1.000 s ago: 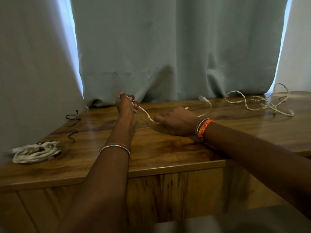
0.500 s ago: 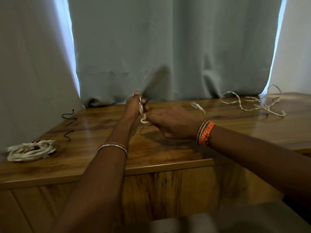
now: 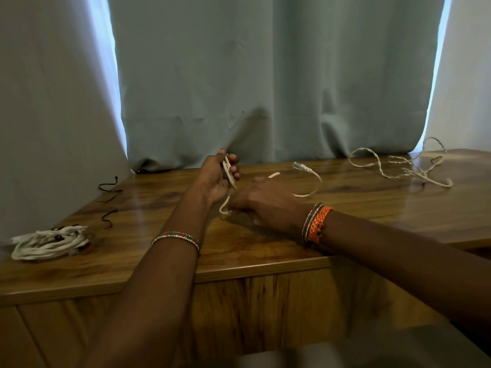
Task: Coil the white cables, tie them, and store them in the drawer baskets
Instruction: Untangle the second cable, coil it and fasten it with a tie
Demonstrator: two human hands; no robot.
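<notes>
The left hand (image 3: 216,179) was up off the table, fingers curled round a few folded turns of the white cable (image 3: 309,183), gripping them upright against the palm. Just beside it, nearer and to the right, the right hand (image 3: 263,203) hung low over the wood, fingers bent and pinching the same cable where a small loop dropped out below the left palm. From there the cable ran right in an open curve across the table (image 3: 265,251), its plug end lying flat toward the far edge. Further right, well apart, a second loose cable (image 3: 403,170) sprawled in tangled loops near the far right corner. Over on the near left sat a coiled bundle (image 3: 49,243), wound and lying flat. Beyond it, thin black ties (image 3: 109,191) lay scattered toward the far left. A grey-green curtain (image 3: 265,75) hung behind the table, its hem bunched on the far edge.
</notes>
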